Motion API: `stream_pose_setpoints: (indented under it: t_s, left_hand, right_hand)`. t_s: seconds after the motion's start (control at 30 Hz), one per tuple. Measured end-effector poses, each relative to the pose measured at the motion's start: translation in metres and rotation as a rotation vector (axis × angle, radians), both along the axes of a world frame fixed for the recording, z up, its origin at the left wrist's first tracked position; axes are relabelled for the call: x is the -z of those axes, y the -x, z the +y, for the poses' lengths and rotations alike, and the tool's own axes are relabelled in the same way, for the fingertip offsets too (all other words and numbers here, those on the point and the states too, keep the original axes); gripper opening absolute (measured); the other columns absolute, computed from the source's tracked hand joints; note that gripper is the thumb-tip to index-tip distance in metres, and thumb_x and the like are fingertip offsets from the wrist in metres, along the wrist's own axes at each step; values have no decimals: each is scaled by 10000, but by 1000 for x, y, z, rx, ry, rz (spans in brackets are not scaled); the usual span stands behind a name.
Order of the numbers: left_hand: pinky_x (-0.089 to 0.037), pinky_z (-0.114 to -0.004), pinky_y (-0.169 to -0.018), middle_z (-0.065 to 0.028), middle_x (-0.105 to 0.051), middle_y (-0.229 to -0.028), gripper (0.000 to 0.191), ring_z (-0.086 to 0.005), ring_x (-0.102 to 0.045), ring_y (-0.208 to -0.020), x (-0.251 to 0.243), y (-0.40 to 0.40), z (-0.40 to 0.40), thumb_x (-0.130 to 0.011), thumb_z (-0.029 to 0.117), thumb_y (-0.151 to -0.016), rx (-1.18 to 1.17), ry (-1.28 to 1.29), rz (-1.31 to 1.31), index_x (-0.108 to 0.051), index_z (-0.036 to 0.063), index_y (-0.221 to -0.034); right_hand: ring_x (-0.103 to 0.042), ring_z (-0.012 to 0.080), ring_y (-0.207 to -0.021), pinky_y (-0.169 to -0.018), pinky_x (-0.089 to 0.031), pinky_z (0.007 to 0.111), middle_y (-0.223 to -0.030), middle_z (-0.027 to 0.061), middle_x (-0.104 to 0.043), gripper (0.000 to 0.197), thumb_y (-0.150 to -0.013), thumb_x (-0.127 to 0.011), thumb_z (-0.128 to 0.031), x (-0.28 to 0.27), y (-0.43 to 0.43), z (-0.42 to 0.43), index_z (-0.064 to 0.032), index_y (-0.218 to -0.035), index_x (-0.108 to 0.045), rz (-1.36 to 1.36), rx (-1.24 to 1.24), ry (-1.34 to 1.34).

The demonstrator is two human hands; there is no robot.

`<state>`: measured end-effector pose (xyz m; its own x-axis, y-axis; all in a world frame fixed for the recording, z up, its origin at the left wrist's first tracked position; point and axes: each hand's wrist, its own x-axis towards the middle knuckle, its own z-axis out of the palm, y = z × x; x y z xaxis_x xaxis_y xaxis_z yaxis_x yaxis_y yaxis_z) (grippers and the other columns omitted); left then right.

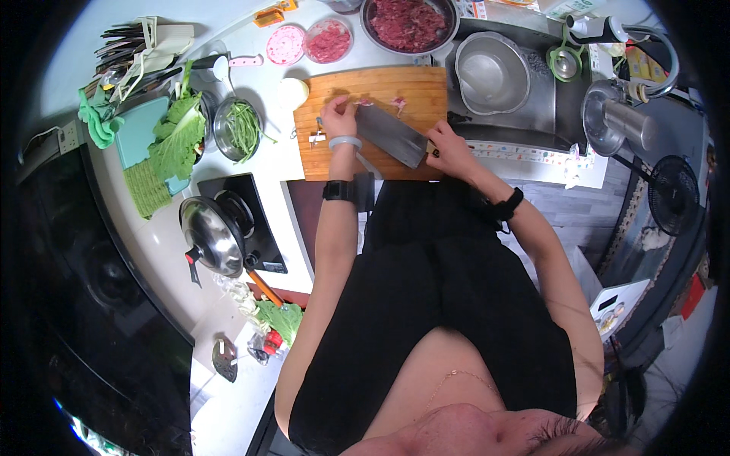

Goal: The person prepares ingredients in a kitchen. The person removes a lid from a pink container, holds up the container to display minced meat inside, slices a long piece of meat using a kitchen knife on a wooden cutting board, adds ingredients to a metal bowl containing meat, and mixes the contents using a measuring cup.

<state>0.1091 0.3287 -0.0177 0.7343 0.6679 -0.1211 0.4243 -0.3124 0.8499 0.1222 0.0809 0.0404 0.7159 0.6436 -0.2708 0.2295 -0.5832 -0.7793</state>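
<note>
My right hand grips the handle of a cleaver, whose broad grey blade lies slanted over a wooden cutting board. At the blade's far end, my left hand has its fingers bent close to the corner; whether they pinch the blade or a scrap of meat cannot be told. Small bits of meat lie on the board beyond the blade. Left of my left hand is a small metal and white item. A round white item sits at the board's left corner.
Behind the board stand a large bowl of cut meat and a small bowl of minced meat. At left are a bowl of green beans, leafy greens and a lidded wok. A sink with a metal basin lies right.
</note>
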Motion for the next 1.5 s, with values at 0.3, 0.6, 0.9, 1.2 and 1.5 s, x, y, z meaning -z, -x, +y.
stream_pose_setpoints:
  t_s: [0.3, 0.6, 0.9, 1.2, 1.5]
  left_hand:
    - [-427, -311, -630, -108, -500, -816, 148, -235, -508, -699, -26, 8, -58, -622, 31, -690, 182, -266, -67, -574, 31, -830]
    - [-406, -369, -651, -88, -527, -775, 163, -273, -512, -751, -21, -8, -84, -662, 120, -654, 326, -629, -49, -605, 92, -804]
    - [-412, -374, -638, -101, -549, -797, 195, -283, -523, -743, -17, 28, -69, -627, 71, -663, 327, -651, -55, -597, 79, -856]
    - [-416, -361, -645, -104, -554, -765, 109, -275, -526, -744, -11, 27, -74, -649, 93, -680, 226, -522, -30, -594, 59, -769]
    - [-415, -361, -612, -102, -550, -740, 95, -265, -533, -702, -12, 43, -74, -654, 109, -686, 196, -452, 35, -580, 51, -698]
  right_hand:
    - [-520, 387, -810, -677, -420, 433, -792, 202, -548, 283, -673, -566, -86, -54, -20, -62, -29, -934, -472, 150, -59, 28]
    - [-530, 390, -776, -649, -417, 429, -783, 205, -551, 278, -678, -554, -70, -72, -19, -80, -28, -940, -469, 119, 91, 124]
    - [-527, 384, -752, -630, -413, 433, -763, 187, -539, 228, -694, -537, -55, -66, -18, -88, -31, -910, -467, -26, 38, 50]
    - [-526, 377, -753, -629, -414, 433, -774, 173, -538, 204, -705, -534, -60, -73, -20, -90, -30, -895, -468, -9, -7, 51]
    - [-534, 363, -758, -637, -424, 420, -784, 169, -544, 214, -705, -530, -57, -59, -27, -57, -34, -911, -479, -80, 28, -33]
